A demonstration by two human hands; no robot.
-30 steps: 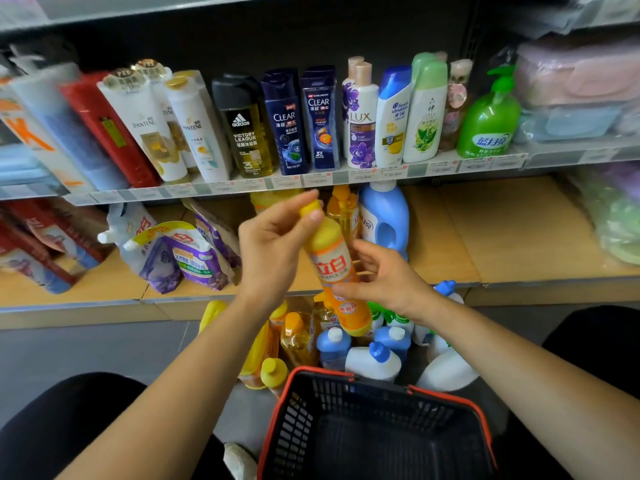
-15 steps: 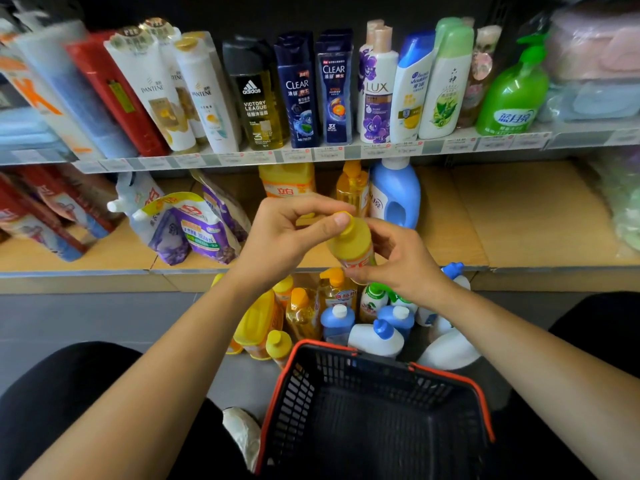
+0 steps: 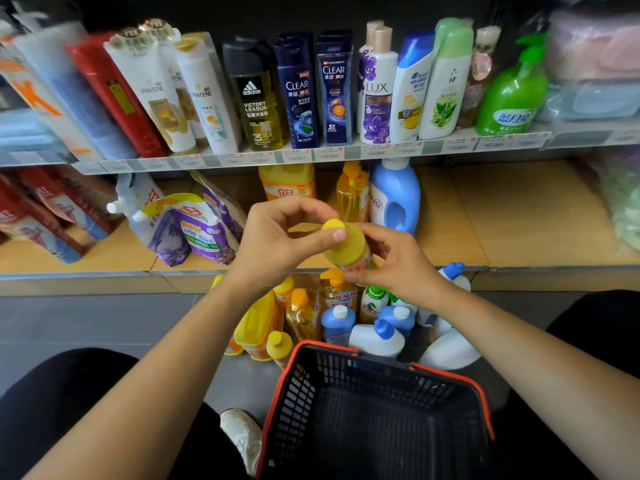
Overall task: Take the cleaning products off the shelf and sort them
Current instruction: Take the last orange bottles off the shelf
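Observation:
I hold a yellow-capped orange dish soap bottle (image 3: 348, 247) in both hands, its cap pointing toward me. My left hand (image 3: 277, 240) pinches the cap with thumb and fingers. My right hand (image 3: 394, 261) grips the bottle's body from the right. Below them, on the grey floor, stand several sorted bottles: yellow and orange ones (image 3: 273, 323) on the left, white ones with blue caps (image 3: 377, 336) on the right. On the lower wooden shelf (image 3: 502, 220) remain a large orange jug (image 3: 287, 183), an orange pump bottle (image 3: 351, 194) and a blue detergent jug (image 3: 394, 195).
An empty black basket with a red rim (image 3: 377, 410) sits on the floor just before me. Refill pouches (image 3: 180, 226) lie on the lower shelf's left side. The upper shelf (image 3: 311, 155) carries shampoo bottles and a green pump bottle (image 3: 510, 95). My knees flank the basket.
The bottle has come down from upright in front of the shelf and tipped its cap toward me. Both hands stayed on it, and my view has tilted downward.

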